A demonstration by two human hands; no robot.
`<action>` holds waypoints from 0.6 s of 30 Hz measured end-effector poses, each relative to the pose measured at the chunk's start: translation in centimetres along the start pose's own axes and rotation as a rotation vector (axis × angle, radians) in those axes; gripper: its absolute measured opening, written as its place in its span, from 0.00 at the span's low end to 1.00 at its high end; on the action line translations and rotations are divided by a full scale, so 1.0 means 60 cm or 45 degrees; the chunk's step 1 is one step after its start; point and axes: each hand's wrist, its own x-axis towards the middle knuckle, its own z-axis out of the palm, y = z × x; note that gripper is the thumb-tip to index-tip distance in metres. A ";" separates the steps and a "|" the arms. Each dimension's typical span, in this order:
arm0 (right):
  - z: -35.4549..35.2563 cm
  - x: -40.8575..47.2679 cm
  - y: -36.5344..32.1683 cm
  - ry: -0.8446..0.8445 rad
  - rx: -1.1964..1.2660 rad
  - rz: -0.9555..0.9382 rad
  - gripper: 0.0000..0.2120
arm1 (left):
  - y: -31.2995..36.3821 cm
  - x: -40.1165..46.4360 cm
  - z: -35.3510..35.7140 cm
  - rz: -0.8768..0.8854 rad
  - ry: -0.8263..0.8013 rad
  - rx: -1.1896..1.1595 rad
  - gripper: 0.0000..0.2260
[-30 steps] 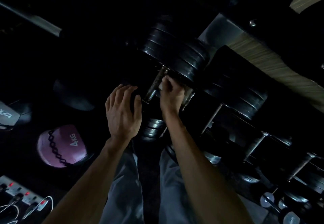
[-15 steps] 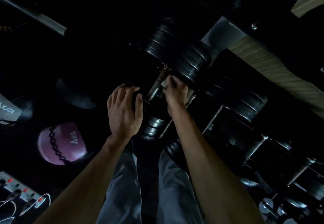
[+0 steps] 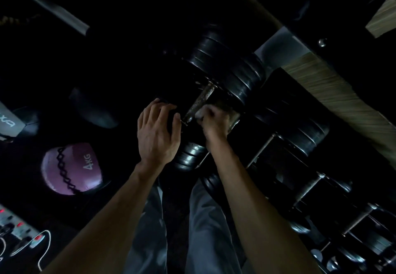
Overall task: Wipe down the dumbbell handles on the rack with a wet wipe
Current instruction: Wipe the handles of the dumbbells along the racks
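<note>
A large black dumbbell lies on the rack in dim light, its worn metal handle running diagonally between stacked black plates. My right hand is curled around a white wet wipe and presses it against the lower end of that handle; the hand is motion-blurred. My left hand rests with spread fingers on the dumbbell's near dark plate end, just left of the handle. Most of the wipe is hidden inside my fist.
More dumbbells with metal handles line the rack down to the right. A purple 4 kg medicine ball lies on the floor at left, a power strip with cables at the bottom left. Wooden flooring shows at upper right.
My right hand with the wipe has slid down the handle toward its lower end, exposing more bare metal above. My left hand has stayed on the plate end.
</note>
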 end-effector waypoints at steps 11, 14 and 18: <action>0.002 -0.035 -0.023 0.176 -0.044 -0.183 0.11 | 0.004 -0.005 0.003 -0.179 -0.004 -0.062 0.21; -0.010 -0.047 0.003 -0.053 -0.288 -0.164 0.13 | 0.003 -0.004 0.001 -0.176 -0.014 -0.062 0.22; -0.032 -0.049 -0.032 0.139 -0.217 -0.417 0.10 | 0.001 -0.003 0.003 -0.180 0.008 -0.062 0.21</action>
